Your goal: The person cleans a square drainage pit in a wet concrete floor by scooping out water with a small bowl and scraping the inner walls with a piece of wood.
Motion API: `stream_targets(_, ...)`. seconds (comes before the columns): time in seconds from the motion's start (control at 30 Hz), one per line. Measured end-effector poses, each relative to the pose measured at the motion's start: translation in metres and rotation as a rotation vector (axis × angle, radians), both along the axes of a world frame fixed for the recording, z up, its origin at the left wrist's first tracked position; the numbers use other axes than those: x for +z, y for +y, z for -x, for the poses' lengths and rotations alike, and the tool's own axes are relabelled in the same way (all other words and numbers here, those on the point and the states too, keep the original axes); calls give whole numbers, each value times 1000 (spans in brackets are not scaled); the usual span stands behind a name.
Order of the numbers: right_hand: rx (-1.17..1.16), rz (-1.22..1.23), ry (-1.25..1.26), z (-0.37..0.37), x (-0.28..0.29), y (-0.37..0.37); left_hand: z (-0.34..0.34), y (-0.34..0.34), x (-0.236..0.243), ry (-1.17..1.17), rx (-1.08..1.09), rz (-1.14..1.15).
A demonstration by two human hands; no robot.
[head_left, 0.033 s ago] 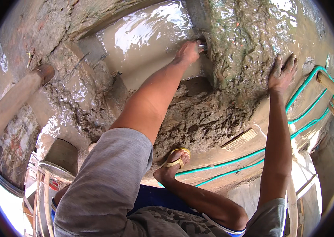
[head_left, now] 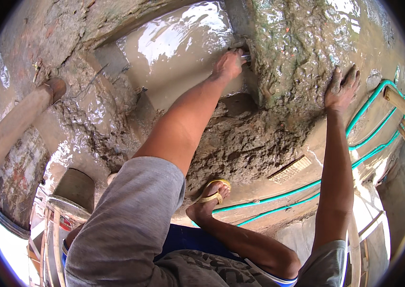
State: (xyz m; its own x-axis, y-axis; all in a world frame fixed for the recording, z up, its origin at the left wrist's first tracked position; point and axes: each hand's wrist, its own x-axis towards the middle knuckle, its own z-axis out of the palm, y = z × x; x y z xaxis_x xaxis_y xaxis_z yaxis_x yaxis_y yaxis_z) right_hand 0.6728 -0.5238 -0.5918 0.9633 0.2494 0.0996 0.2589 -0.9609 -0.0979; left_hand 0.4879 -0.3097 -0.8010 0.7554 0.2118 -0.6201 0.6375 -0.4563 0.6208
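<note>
My left hand is closed around a muddy hand tool with a shiny metal shank. It is at the right inner wall of a squared pit holding murky brown water. The fist and the wall hide most of the tool, so its exact kind does not show. Off to the right, my right hand lies flat on the wet, muddy ground, with mud on its spread fingers. Rough wet mud lies between the two hands.
Teal hoses curve along the near and right side. My foot in a yellow flip-flop stands near the mud bank. A ridged tan piece lies nearby. On the left are a bucket and a thick round pole.
My left hand has shifted very slightly at the pit wall, still closed on the tool. My right hand stays in place.
</note>
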Motion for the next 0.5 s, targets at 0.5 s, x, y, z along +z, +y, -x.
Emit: stream_targets(0.5,30,-7,-28,-4,-2,-4,197,63,44,-132,312,-121)
